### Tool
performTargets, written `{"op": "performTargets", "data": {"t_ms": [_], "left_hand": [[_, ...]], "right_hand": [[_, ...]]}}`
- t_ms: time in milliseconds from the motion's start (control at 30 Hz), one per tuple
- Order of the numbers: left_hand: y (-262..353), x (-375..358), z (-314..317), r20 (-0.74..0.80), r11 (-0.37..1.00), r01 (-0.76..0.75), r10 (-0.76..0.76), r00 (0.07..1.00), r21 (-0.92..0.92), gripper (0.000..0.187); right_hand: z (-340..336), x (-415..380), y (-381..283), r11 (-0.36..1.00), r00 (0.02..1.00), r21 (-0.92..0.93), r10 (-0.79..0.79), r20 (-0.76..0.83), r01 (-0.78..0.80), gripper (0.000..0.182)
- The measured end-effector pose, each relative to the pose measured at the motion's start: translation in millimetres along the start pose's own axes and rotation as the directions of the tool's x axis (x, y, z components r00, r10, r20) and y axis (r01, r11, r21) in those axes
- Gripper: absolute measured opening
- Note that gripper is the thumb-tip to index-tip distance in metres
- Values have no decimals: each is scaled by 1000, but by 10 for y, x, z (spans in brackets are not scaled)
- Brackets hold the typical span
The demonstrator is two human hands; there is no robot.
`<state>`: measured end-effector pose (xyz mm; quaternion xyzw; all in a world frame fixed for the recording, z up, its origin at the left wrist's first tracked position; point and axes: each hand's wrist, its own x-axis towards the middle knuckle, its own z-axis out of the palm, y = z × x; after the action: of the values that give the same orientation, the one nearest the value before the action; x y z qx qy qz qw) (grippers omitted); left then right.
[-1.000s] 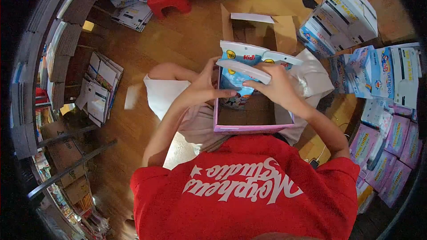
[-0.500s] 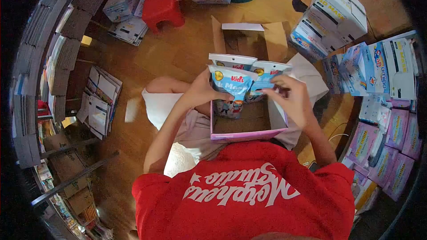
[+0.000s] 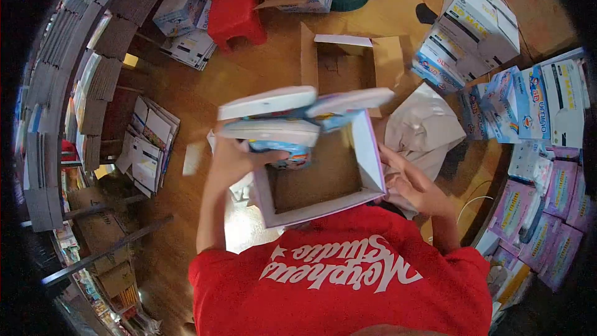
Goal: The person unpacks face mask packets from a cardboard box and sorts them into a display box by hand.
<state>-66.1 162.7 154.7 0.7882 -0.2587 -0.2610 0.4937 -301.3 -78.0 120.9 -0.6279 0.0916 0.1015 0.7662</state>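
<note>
A small open box [image 3: 314, 214] with a pink-purple outside and brown inside is tilted in front of my red shirt. Several blue-and-white pouches [image 3: 270, 132], smeared by motion, stand at its far left with their pale edges up. Earlier print on them reads "Kids". My left hand [image 3: 233, 160] is closed on the near pouch at the box's left side, thumb across its front; the other fingers are partly hidden. At the right outer wall, my right hand [image 3: 410, 182] has bent fingers and thumb against the box.
Beyond lies an open brown carton [image 3: 342, 71]. A red stool [image 3: 235, 15] stands at the upper left. White mask cartons [image 3: 479, 18] are stacked upper right, with purple boxes [image 3: 538, 208] at the right. Flattened cardboard [image 3: 149, 146] lies left, beside loaded shelves [image 3: 93, 96].
The box and pouches have shifted left and turned, pouch fronts tipping out of sight. My right hand has left the pouches and moved down to the box's right wall.
</note>
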Motion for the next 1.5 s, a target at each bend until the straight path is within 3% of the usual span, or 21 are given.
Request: {"op": "performTargets", "data": {"t_ms": [67, 167, 267, 367, 467, 533, 633, 733, 767, 867, 900, 1000, 1033, 1100, 1167, 1267, 1300, 1400, 1467, 1500], "left_hand": [[27, -100, -248, -139, 996, 53, -42, 989, 76, 57], [85, -101, -643, -319, 997, -40, 60, 946, 67, 61], [184, 2, -952, -428, 990, 55, -106, 898, -129, 55], [-87, 321, -1417, -529, 998, 49, -23, 848, 36, 56], [-513, 819, -1765, -551, 983, -109, 173, 816, 149, 51], [-655, 1155, -1770, -496, 988, -87, 138, 857, 124, 53], [-803, 1508, -1541, -438, 988, -20, 86, 895, 154, 59], [-1229, 1898, -1370, -300, 982, 10, 48, 953, 190, 61], [-1421, 2022, -1307, -234, 980, 9, 38, 971, 198, 62], [-1772, 2049, -1070, -251, 974, -66, 120, 960, 215, 68], [-1779, 1970, -1003, -263, 976, -65, 120, 957, 209, 72], [-2084, 1921, -927, -294, 997, -67, 74, 953, 34, 75], [-2581, 2104, -997, -310, 992, -71, 101, 945, 108, 75], [-2301, 1914, -937, -273, 931, 59, 45, 961, 362, 79], [-2118, 1668, -650, -476, 747, 233, 126, 870, 623, 78], [-1805, 1392, -263, -627, 680, 291, 316, 712, 673, 70], [-1659, 1351, -193, -608, 777, 252, 202, 768, 577, 48], [-1673, 1405, -165, -179, 964, -1, 51, 983, 266, 35], [-1889, 1502, -93, -124, 919, -161, 218, 968, 360, 33], [-1959, 1540, -71, -89, 882, -242, 302, 949, 405, 33]], "right_hand": [[120, 211, -164, 995, 996, 70, -69, 52, 65, 62], [239, 621, -295, 976, 974, 95, -206, 93, 197, 62], [372, 996, -384, 938, 943, 127, -331, 43, 324, 54], [351, 1232, -337, 930, 929, 58, -357, -97, 364, 45], [216, 1282, -264, 954, 907, -82, -300, -295, 289, 37], [20, 1248, -67, 931, 839, -276, -342, -424, 240, 37], [-401, 1104, 315, 961, 761, -270, -218, -611, 58, 43], [-773, 1040, 738, 870, 541, -469, -324, -776, -151, 52], [-839, 1015, 768, 934, 542, -319, -186, -819, -161, 64], [-857, 1057, 770, 956, 527, -171, -20, -849, -240, 69], [-862, 1108, 751, 962, 572, -171, -17, -820, -215, 74], [-894, 1249, 591, 969, 748, 125, 243, -617, -211, 76], [-893, 1325, 627, 975, 757, 111, 218, -616, -191, 75], [-907, 1487, 803, 986, 769, 83, 166, -618, -146, 72], [-1083, 1616, 1162, 994, 799, 70, 107, -591, -82, 62], [-1295, 1783, 1297, 969, 730, -203, -34, -682, -144, 49], [-1344, 1815, 1290, 924, 686, -323, -99, -721, -206, 46], [-1464, 1778, 904, 900, 584, -328, -107, -805, -288, 42], [-1721, 1896, 700, 998, 549, -13, 19, -835, -55, 41], [-1920, 1975, 574, 927, 578, -331, -174, -798, -177, 43]]}}
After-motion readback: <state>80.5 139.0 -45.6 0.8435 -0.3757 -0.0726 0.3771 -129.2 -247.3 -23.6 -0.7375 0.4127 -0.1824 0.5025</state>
